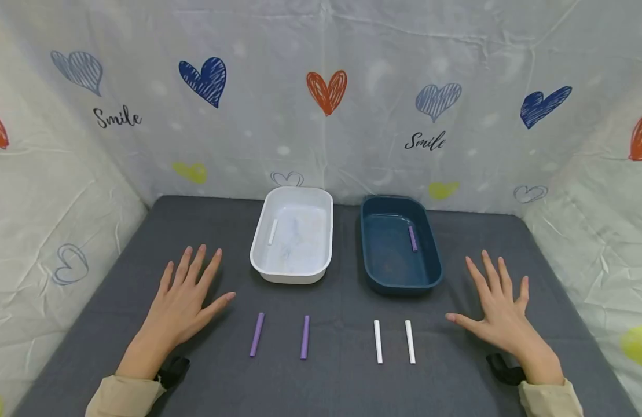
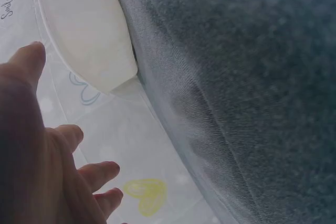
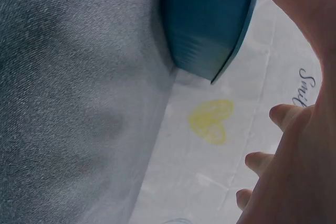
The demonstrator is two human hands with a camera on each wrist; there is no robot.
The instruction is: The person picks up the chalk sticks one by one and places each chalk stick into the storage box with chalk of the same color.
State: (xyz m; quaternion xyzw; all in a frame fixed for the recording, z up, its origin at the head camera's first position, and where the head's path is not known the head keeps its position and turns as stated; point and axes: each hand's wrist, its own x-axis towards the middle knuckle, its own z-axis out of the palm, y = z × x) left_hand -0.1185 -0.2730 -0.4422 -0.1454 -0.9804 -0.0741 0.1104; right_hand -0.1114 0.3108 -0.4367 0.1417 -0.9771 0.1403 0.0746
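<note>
My left hand (image 1: 180, 307) is spread over the left of the table, its fingers apart and holding nothing. On the right, my other hand (image 1: 500, 315) is likewise spread and holds nothing. Between them lie two purple chalk sticks (image 1: 256, 335), nearer the left hand, and two white chalk sticks (image 1: 410, 341), nearer the right. Behind the purple pair stands a white tray (image 1: 292, 278) with one white chalk stick (image 1: 272, 231) inside. The dark blue tray (image 1: 404, 287) beside it contains one purple chalk stick (image 1: 413, 238). Each wrist view shows a tray's side beyond the hand.
A dark grey cloth (image 1: 331, 382) covers the table. White curtains (image 1: 268, 133) printed with hearts and the word Smile hang behind the trays and at both sides. Black straps (image 1: 172, 372) are on both wrists.
</note>
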